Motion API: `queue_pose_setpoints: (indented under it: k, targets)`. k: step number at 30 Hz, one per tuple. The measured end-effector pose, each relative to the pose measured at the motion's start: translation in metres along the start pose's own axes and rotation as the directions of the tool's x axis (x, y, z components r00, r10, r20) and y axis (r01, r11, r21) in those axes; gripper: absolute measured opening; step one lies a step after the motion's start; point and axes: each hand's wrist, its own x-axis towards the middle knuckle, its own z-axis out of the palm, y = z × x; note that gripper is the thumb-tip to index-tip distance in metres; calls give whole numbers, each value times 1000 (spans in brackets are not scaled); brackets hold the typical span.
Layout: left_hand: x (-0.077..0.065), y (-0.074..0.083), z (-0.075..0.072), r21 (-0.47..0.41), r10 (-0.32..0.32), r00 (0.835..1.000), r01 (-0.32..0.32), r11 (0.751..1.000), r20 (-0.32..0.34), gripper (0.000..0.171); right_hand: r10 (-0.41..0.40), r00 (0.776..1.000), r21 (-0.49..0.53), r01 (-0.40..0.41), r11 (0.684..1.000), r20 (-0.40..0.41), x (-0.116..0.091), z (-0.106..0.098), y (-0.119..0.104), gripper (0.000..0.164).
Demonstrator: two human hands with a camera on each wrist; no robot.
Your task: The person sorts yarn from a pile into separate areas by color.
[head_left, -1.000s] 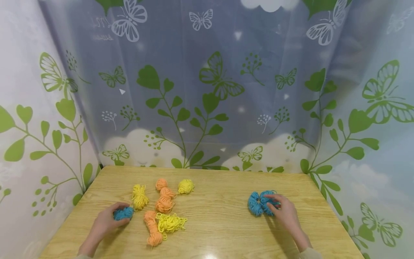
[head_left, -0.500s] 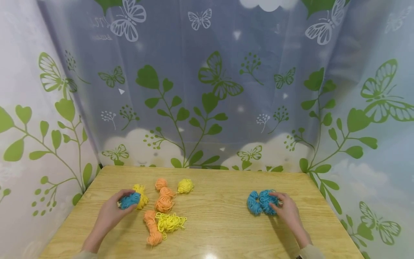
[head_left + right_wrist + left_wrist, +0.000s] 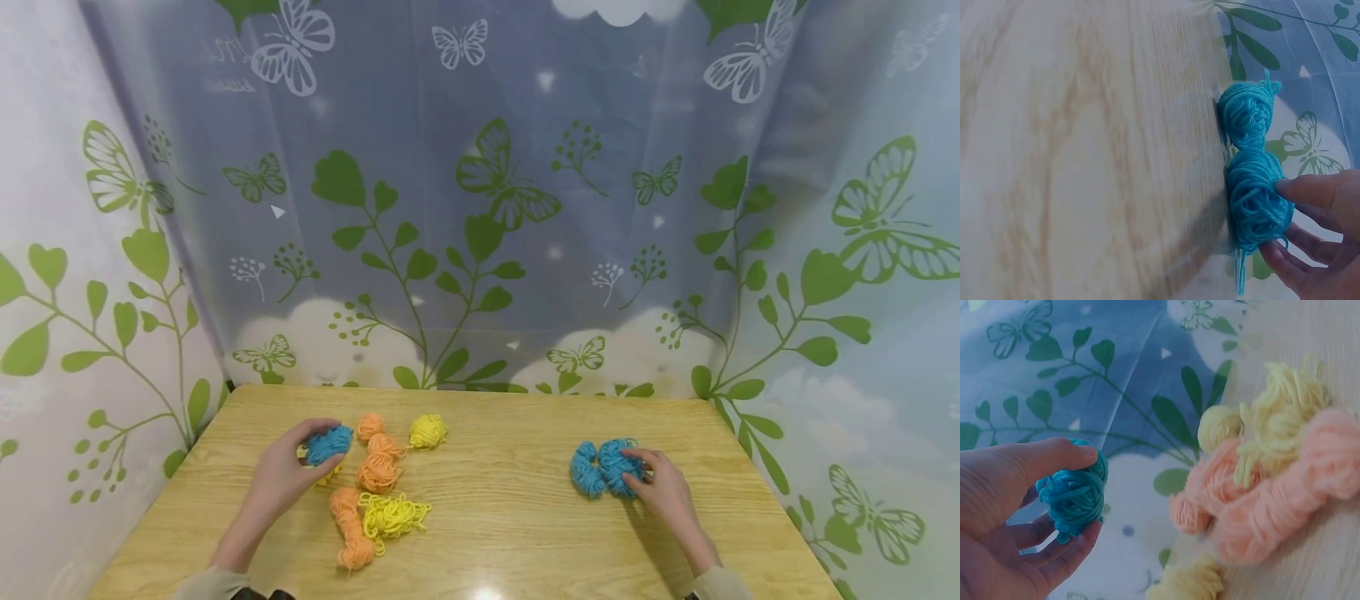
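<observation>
My left hand grips a small blue yarn ball between thumb and fingers. In the head view it overlaps a yellow yarn bundle, mostly hidden behind the hand. At the right of the table, two blue yarn skeins lie side by side. The thumb and fingers of my right hand pinch the nearer one, a rounded blue skein. The other blue skein lies against its left side, a loose strand showing at its end in the right wrist view.
Orange yarn balls stand in a row right of my left hand, with a yellow ball beyond. Nearer me, an orange skein touches a loose yellow heap. Patterned curtains border the wooden table.
My left hand has lifted the blue yarn ball and carried it right and away from me, over the yellow bundle. My right hand has closed in slightly on its blue skein.
</observation>
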Motion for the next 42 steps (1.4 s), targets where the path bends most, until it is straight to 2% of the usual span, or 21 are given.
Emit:
queue_pose_setpoints:
  k: [5,11,18,29,34,42]
  targets:
    - [7,11,9,-15,47,999,-47,999,-2,46,4,1000,5,-4,1000,-1,0,0,1,38]
    - [14,25,25,-76,64,998,-62,995,21,46,15,1000,10,-15,1000,-1,-1,-1,1,39]
    - [20,43,46,-118,67,997,-61,991,48,46,11,1000,5,-11,1000,-5,-1,-1,1,39]
    - [35,61,85,-153,145,987,-132,979,75,45,8,1000,16,-8,1000,-14,0,0,4,38]
    - [37,70,99,-147,180,981,-169,974,65,43,8,1000,26,-7,1000,-12,-1,0,3,38]
    - [40,83,127,-173,173,980,-153,973,101,39,5,1000,29,-5,1000,-12,-1,0,3,38]
